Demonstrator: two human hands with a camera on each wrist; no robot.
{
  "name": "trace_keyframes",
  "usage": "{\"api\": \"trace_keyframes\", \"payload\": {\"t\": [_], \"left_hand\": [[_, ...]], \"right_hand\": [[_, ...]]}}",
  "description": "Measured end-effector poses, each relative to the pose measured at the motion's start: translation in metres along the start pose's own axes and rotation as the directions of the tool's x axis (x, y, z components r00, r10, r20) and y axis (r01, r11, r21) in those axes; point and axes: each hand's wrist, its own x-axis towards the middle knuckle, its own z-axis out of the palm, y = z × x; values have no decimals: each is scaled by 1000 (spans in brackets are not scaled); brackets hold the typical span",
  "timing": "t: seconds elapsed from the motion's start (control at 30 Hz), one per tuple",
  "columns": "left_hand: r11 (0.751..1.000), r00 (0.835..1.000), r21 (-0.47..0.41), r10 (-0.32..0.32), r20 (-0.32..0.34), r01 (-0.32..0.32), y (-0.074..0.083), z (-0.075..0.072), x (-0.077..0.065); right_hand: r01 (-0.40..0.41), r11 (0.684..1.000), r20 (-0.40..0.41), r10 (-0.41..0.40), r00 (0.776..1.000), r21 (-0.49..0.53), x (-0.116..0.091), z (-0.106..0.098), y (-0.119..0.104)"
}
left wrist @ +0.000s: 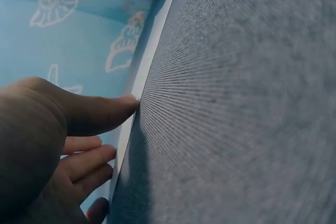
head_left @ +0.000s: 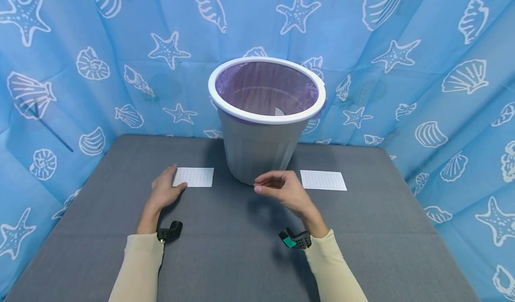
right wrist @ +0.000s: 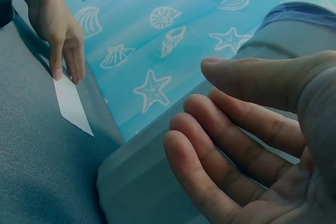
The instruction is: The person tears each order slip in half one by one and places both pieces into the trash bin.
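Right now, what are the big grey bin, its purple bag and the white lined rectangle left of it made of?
The round grey bin is probably smooth, matte plastic, judging by its moulded panels. The purple bag seems shiny plastic film: it's thin, crinkly and see-through. The flat white rectangle, thin and ruled, looks like matte paper or card.

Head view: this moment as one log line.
left grip: touching left paper slip | right grip: holding nothing, near bin | right paper slip: flat on table

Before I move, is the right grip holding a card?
No, the right grip has nothing between its thumb and fingers.
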Motion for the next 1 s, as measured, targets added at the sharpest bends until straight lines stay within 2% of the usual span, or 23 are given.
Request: {"api": "trace_keyframes", "payload": {"t": [0.13,0.23,0.6,0.8,1.0], "left_hand": [[999,999,35,-13,-45,15,2,0,-4],[999,999,30,-14,-52,16,3,-1,-7],[991,1000,-134,-9,14,11,6,-7,-4],[986,998,-154,69,6,-67,16,-10,-2],[960,982,-233,176,66,-156,44,-23,-8]], "right_hand": [[1,1000,8,-1,1000,-2,-1,1,0],[3,1000,18,-3,1000,-4,-1,1,1],[3,1000,18,-2,1000,-27,0,1,1],[-4,999,11,4,1000,-32,0,0,0],[14,1000,-17,-14,1000,-22,0,1,-1]]}}
